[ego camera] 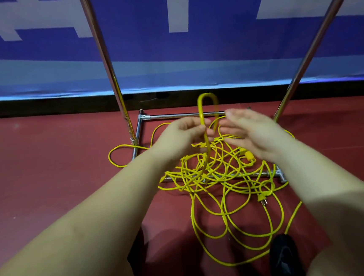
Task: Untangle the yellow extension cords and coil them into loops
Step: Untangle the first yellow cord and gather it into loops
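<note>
Cords: thin, round, glossy yellow cords (224,178) are seen heaped in a loose tangle of overlapping loops on the floor, draped over the lower bar of a metal frame.
Raised loop: one narrow, upright bend of cord (206,104) is lifted above the heap.
Left hand: the left hand (185,135) is curled round the raised loop, its grip closed on the cord just below the bend.
Right hand: the right hand (248,132) is held beside the loop with fingers spread and relaxed; nothing is gripped.
Plug: a yellow pronged plug (261,199) is seen lying on the floor at the right edge of the tangle.
Connector: a chunky yellow cylindrical piece (249,155) is seen among the cords below the right hand.
Frame: shiny chrome tubes (174,116) are joined into a rectangular base, with two slanted poles rising from it.
Floor: a smooth, matte dark-red floor (47,171) is seen.
Backdrop: a blue banner (147,52) with large pale block shapes is hung behind; no words can be read.
Shoe: a black shoe (284,256) is seen at the bottom edge.
</note>
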A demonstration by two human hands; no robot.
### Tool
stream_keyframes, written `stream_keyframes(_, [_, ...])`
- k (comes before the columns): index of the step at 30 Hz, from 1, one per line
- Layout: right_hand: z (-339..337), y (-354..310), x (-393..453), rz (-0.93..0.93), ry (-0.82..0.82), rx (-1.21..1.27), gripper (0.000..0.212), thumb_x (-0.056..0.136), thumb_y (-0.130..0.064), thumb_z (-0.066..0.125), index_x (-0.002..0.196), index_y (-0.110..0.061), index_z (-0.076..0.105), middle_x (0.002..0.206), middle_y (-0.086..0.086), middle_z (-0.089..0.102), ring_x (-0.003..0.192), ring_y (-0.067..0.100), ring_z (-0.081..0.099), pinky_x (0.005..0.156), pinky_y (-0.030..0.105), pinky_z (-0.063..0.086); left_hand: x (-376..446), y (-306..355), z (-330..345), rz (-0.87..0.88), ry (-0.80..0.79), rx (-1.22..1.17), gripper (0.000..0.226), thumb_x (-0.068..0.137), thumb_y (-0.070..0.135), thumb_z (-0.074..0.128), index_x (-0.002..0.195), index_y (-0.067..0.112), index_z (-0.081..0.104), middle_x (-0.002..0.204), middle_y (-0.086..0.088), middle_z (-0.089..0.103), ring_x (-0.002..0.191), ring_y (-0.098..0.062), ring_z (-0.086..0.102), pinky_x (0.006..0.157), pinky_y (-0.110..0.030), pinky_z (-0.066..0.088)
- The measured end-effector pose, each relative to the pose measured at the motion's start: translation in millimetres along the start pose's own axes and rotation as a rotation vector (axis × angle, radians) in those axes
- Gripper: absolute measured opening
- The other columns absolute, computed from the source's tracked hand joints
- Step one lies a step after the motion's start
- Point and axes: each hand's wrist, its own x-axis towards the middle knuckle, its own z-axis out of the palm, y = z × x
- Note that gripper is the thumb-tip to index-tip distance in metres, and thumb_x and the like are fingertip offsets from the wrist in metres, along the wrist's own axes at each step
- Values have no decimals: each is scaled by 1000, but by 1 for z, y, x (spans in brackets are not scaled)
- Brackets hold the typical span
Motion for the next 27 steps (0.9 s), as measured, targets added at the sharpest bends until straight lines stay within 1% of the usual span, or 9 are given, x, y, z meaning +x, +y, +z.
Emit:
stream_keyframes(2, [7,13,-4,67,-154,-234,19,88,-20,58,107,-21,55,104,-2,64,98,10,60,93,34,44,0,9,-5,12,53,-202,20,98,6,40,94,15,57,72,4,68,67,-6,67,61,-26,57])
stream_keyframes(4, [17,22,-8,94,-278,-345,17,88,-12,59,103,-19,57,94,-2,65,87,6,60,82,25,45,0,16,-11,19,94,-357,21,98,6,38,95,13,58,67,5,68,64,-6,68,59,-28,58])
stream_keyframes(9, [24,15,-11,51,-248,-280,13,90,-7,54,89,-20,57,76,-5,66,70,6,69,69,20,53,3,20,-22,43,171,-464,16,98,9,42,100,13,58,82,-1,70,75,-11,69,65,-28,59])
stream_keyframes(13, [15,0,-6,20,-84,70,15,93,-5,47,91,-17,56,80,-2,62,63,4,68,57,21,56,3,0,-20,-110,67,6,16,96,19,48,109,19,57,101,0,67,92,-13,62,90,-33,47])
stream_keyframes(16, [5,-7,-2,16,70,301,16,94,-4,45,87,-16,53,65,-6,66,59,4,68,51,20,55,-5,-12,-8,-171,-185,287,17,96,20,49,109,17,60,106,-3,66,95,-14,58,85,-30,42])
stream_keyframes(18, [-2,-9,1,15,142,351,15,94,-3,46,84,-14,52,55,-8,66,57,5,68,48,20,54,-6,-14,-1,-102,-225,397,18,96,11,49,111,12,59,96,-4,66,83,-10,59,78,-26,44])
stream_keyframes(20, [-5,-11,1,8,157,344,13,94,-5,48,85,-12,53,58,-4,66,61,8,69,53,23,56,-6,-12,1,-61,-184,379,18,96,2,45,109,8,56,84,-2,64,69,-2,62,63,-20,44])
stream_keyframes(23, [-3,-7,0,52,100,138,4,92,-14,52,96,-14,54,89,7,64,83,18,67,79,34,56,-5,-6,1,-46,-71,163,17,97,2,42,100,13,54,82,0,61,66,-3,64,58,-25,50])
stream_keyframes(27, [15,12,-11,265,-207,-195,21,83,-37,56,98,-23,56,113,7,58,104,22,57,101,41,41,1,6,-5,-10,124,-362,15,96,2,44,92,12,53,83,-3,61,64,-8,68,58,-29,58])
